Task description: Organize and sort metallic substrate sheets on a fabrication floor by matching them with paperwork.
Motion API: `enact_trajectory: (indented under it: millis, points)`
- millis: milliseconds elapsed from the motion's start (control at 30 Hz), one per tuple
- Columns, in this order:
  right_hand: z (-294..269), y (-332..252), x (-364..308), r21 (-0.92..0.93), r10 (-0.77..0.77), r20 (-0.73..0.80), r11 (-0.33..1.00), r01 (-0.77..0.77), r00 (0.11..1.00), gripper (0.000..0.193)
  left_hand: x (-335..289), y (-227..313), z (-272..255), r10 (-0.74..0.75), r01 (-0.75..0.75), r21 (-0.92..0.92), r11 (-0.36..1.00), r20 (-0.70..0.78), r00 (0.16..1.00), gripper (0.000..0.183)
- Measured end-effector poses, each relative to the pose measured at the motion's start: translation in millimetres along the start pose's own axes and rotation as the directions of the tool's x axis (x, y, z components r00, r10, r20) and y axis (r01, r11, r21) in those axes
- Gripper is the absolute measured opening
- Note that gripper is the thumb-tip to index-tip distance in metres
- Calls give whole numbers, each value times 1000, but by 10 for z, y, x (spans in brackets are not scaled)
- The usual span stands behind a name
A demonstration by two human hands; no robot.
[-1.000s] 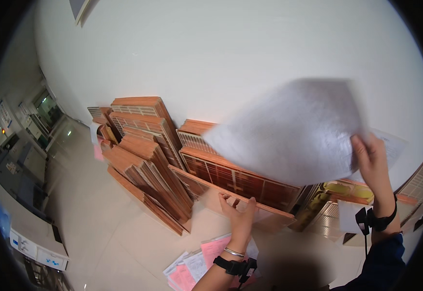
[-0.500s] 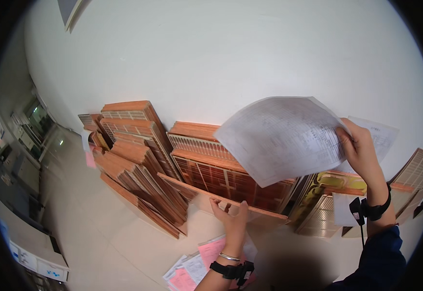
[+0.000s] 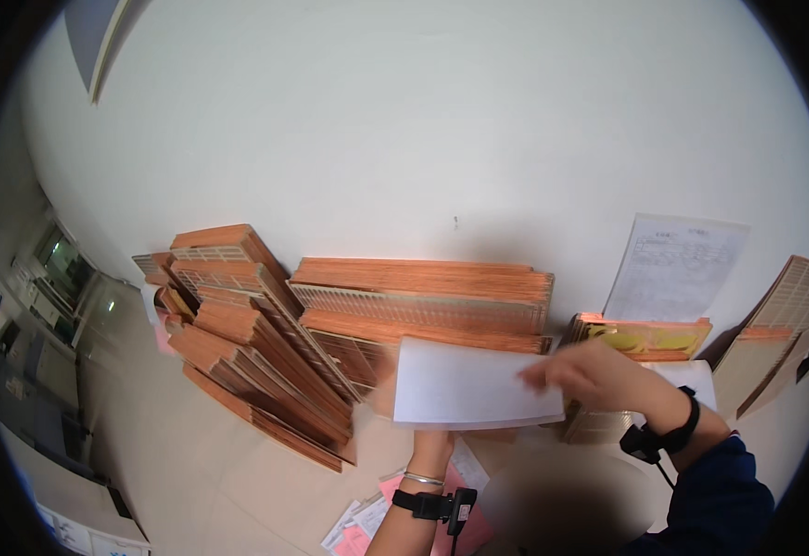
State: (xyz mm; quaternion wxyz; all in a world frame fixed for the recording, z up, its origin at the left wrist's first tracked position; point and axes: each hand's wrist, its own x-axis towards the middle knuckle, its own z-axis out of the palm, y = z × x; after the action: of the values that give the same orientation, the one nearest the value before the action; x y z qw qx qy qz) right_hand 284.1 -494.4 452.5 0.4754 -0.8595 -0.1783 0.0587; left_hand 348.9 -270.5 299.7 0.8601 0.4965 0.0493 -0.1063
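A white sheet of paper [image 3: 465, 382], which looks folded over, is held up before the middle stack of copper-edged panels [image 3: 423, 320]. My left hand [image 3: 386, 385] is at its left end, mostly behind the paper, and appears to grip it; the fingers are largely hidden. Over the right part of the sheet is my right hand [image 3: 590, 372], its fingers smeared by motion, so their hold cannot be made out. The paper covers the lower part of the middle panels.
More copper-edged panels [image 3: 256, 357] lean in stacks at the left. A yellow-patterned panel stack [image 3: 641, 341] stands at the right with a printed sheet [image 3: 678, 264] behind it. Pink and white papers [image 3: 358, 528] lie on the floor [image 3: 228, 491]. The white wall [image 3: 404, 120] rises behind.
The paper has come down and left from its raised, spread position and now looks folded. My left hand has left the tilted panel's edge for the paper; my right hand has moved lower and left.
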Motion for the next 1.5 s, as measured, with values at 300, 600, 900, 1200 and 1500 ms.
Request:
enact_trajectory:
  millis: [300,600,900,1200,1500]
  points:
    - [639,939,104,-65,108,-685,976,-208,720,19,-78,198,169,-13,4,128,992,64,998,52]
    - [811,588,-151,-156,55,-609,970,-188,791,15,-420,70,142,68,-68,19,997,5,998,70]
    - [693,449,-310,-371,-35,-34,929,20,999,20,-687,120,81,143,-193,-323,927,-172,975,70]
    - [432,-7,683,-831,-514,-320,556,24,796,38,-978,66,-205,39,-144,-333,932,-302,952,70]
    - [654,-28,701,-886,-482,-268,464,-16,834,42,-891,-79,-187,101,-208,-303,930,-334,937,82]
